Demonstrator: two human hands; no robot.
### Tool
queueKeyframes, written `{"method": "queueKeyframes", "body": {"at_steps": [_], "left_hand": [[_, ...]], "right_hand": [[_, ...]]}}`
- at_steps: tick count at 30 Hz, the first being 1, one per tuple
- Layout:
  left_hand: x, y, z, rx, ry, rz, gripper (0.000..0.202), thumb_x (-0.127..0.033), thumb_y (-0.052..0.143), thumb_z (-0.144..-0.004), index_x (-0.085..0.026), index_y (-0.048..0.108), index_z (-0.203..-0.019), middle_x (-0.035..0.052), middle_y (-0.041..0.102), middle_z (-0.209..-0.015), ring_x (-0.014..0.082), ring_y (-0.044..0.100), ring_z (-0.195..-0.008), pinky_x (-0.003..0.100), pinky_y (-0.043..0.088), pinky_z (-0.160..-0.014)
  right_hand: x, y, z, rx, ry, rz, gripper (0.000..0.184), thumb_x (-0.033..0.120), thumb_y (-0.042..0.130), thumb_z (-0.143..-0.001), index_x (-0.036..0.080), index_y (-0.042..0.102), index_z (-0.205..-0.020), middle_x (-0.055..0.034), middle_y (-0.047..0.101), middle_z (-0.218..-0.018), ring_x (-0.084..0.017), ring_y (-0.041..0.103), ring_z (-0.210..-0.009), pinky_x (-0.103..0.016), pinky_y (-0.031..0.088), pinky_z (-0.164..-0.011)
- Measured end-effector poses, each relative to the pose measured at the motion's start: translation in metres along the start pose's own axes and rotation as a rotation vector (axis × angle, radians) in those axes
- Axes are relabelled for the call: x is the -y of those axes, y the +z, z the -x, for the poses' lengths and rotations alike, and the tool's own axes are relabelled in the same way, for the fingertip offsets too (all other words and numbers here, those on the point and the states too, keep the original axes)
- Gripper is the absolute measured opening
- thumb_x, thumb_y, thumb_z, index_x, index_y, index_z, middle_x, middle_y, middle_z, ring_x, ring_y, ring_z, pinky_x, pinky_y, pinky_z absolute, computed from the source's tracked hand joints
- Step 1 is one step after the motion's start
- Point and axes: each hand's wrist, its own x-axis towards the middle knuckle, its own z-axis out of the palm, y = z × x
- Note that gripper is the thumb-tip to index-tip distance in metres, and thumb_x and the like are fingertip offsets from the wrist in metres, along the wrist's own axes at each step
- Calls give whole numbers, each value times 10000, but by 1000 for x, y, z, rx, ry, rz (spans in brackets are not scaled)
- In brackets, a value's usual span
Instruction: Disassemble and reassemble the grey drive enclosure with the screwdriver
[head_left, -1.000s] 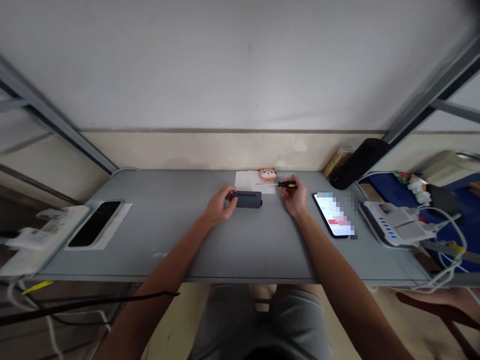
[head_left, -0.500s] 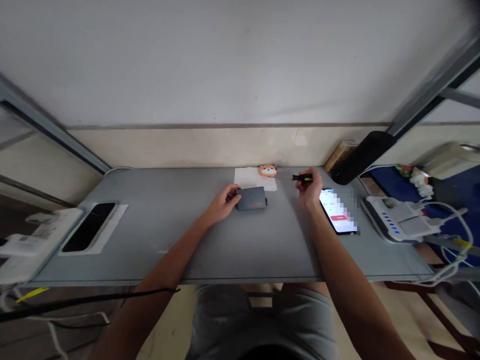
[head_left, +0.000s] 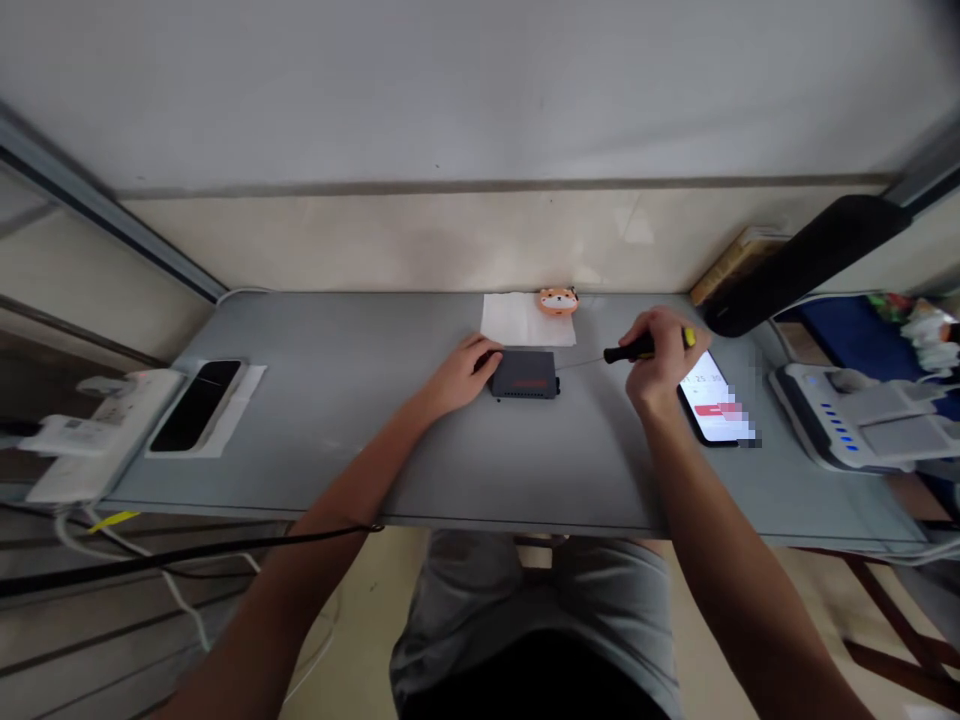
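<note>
A small dark grey metal box (head_left: 526, 368) with reddish lettering and a row of vents along its near side sits on the grey desk. My left hand (head_left: 459, 380) is closed on its left end. In my right hand (head_left: 660, 358) is a screwdriver (head_left: 621, 352) with a black and yellow handle. Its thin shaft points left to the box's right end, where a small black part sticks out; whether the tip touches it I cannot tell. Just behind the box lies a white paper (head_left: 514, 318), with an orange animal-face case (head_left: 559, 302) on its far right corner.
Right of my right hand lies a lit phone (head_left: 716, 408). Beyond it are a white power strip (head_left: 817, 425) with plugs and a black cylinder (head_left: 810, 265) leaning back. On the left are a dark-screened phone (head_left: 199, 405) and another power strip (head_left: 112, 430). A wall closes the back.
The screwdriver has turned and come down from beside the orange case to the box's right end. The box now shows its vented near side. The whole view has shifted.
</note>
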Motion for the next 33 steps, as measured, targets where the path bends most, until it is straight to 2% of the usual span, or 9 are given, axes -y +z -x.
{"method": "queueKeyframes", "body": {"at_steps": [7, 10, 16, 20, 23, 27, 33], "left_hand": [[1, 2, 2, -19, 62, -36, 265, -274, 409, -1063, -221, 640, -1181, 74, 671, -1144, 208, 645, -1095, 392, 529, -1010], [1, 2, 2, -19, 68, -32, 267, -269, 404, -1063, -205, 640, -1171, 81, 674, -1142, 204, 652, -1082, 382, 537, -995], [4, 3, 1, -48, 50, -5, 243, -252, 443, -1045, -209, 668, -1127, 77, 688, -1119, 195, 666, -1029, 360, 545, -961], [8, 3, 0, -64, 38, 3, 244, -216, 456, -1028, -209, 688, -1103, 71, 701, -1103, 190, 672, -1015, 350, 547, -948], [10, 4, 0, -64, 40, 1, 243, -203, 469, -1017, -207, 697, -1102, 70, 708, -1102, 189, 676, -1002, 353, 545, -947], [11, 4, 0, -74, 35, -1, 255, -192, 459, -1018, -202, 700, -1103, 74, 712, -1109, 188, 679, -996, 353, 544, -944], [12, 4, 0, -76, 44, 1, 250, -178, 471, -1013, -202, 707, -1091, 71, 720, -1089, 193, 681, -1002, 351, 542, -942]], "right_hand": [[6, -1, 11, 221, -21, 100, 397, 286, 532, -785, 219, 554, -395, -2, 461, -424, -109, 399, -449, -296, 276, -483], [7, 1, 13, 261, -30, 93, 385, 271, 526, -780, 217, 564, -401, -5, 481, -427, -111, 404, -457, -296, 277, -488], [-3, 10, 13, 186, 130, -41, 395, 342, 560, -786, 211, 555, -413, -6, 459, -447, -103, 414, -469, -273, 296, -482], [-25, 16, 8, 2, 358, -160, 431, 375, 573, -822, 216, 490, -430, 11, 406, -437, -94, 350, -417, -255, 242, -412], [-39, 17, 3, -109, 515, -239, 419, 371, 563, -848, 227, 423, -479, 14, 438, -467, -99, 376, -419, -251, 240, -400], [-45, 14, -1, -132, 677, -395, 357, 307, 541, -842, 227, 400, -524, 21, 450, -493, -91, 373, -421, -246, 202, -391], [-43, 9, -1, -119, 711, -469, 328, 308, 567, -838, 232, 399, -567, 27, 459, -497, -99, 404, -432, -244, 206, -383]]}}
